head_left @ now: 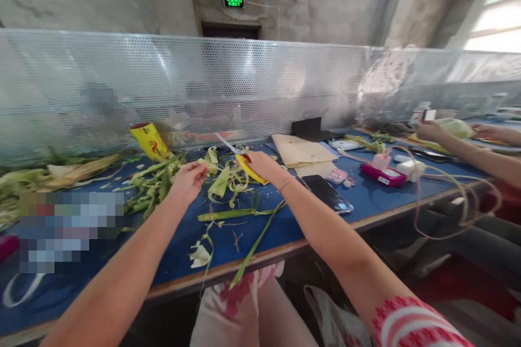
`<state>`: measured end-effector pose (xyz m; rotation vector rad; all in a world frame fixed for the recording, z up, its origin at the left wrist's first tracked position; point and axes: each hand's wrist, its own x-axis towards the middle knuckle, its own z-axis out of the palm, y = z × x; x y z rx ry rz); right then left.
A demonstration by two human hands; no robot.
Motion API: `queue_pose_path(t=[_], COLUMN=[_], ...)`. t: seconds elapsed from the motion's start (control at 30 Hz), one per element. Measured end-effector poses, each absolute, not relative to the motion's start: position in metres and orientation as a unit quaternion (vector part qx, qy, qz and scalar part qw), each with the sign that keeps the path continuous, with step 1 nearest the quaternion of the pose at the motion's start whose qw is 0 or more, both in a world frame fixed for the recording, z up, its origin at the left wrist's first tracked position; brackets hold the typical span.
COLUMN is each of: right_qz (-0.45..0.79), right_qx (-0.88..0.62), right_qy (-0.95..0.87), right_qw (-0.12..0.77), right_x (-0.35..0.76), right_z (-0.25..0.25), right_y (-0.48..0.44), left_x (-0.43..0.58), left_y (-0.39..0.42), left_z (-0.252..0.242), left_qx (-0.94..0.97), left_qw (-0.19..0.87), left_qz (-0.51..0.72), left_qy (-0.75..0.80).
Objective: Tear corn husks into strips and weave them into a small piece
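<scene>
My right hand (262,166) is closed around a pair of scissors with yellow handles (255,172); the blades point up and to the left, towards the metal screen. To its left, my left hand (190,180) pinches at the edge of a pale green leaf strip (210,160), its fingertips pressed together. Curled leaf pieces (222,183) lie on the blue table below and between the hands. Beside my left hand is a heap of green stems (152,190). A long green blade of leaf (256,244) hangs over the table's front edge.
A yellow tube (150,141) leans behind the stems. Brown paper (303,152), a dark phone (329,194) and a magenta device (383,174) lie to the right. Husks (73,171) are piled at left. A perforated metal screen (252,87) runs behind. Another person's arm (468,149) reaches in at right.
</scene>
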<state>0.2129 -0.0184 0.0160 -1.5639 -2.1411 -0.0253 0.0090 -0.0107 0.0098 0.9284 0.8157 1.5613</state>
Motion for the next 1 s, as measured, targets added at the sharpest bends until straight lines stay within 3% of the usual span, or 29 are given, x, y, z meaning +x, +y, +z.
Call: queue_pose_path(t=[0.2, 0.3, 0.43, 0.53, 0.77, 1.0], right_qz=[-0.023, -0.055, 0.028, 0.057, 0.110, 0.085], right_qx=[-0.695, -0.657, -0.396, -0.282, -0.325, -0.344], right_qy=[-0.705, -0.724, -0.852, -0.896, -0.857, -0.843], right_qw=[0.137, 0.203, 0.341, 0.339, 0.385, 0.406], right_x=[0.248, 0.241, 0.208, 0.192, 0.189, 0.183], right_z=[0.002, 0.002, 0.002, -0.002, -0.010, -0.010], right_y=[-0.008, -0.009, -0.015, -0.019, -0.018, -0.021], left_x=[0.009, 0.013, 0.018, 0.021, 0.023, 0.026], left_y=[-0.011, -0.013, -0.015, -0.017, -0.021, -0.023], left_z=[0.003, -0.002, -0.008, -0.011, -0.008, -0.008], left_qx=[0.449, 0.526, 0.642, 0.683, 0.735, 0.761], left_qw=[0.553, 0.509, 0.427, 0.426, 0.349, 0.250], left_qz=[0.604, 0.566, 0.499, 0.446, 0.397, 0.387], left_qy=[0.357, 0.380, 0.396, 0.390, 0.425, 0.457])
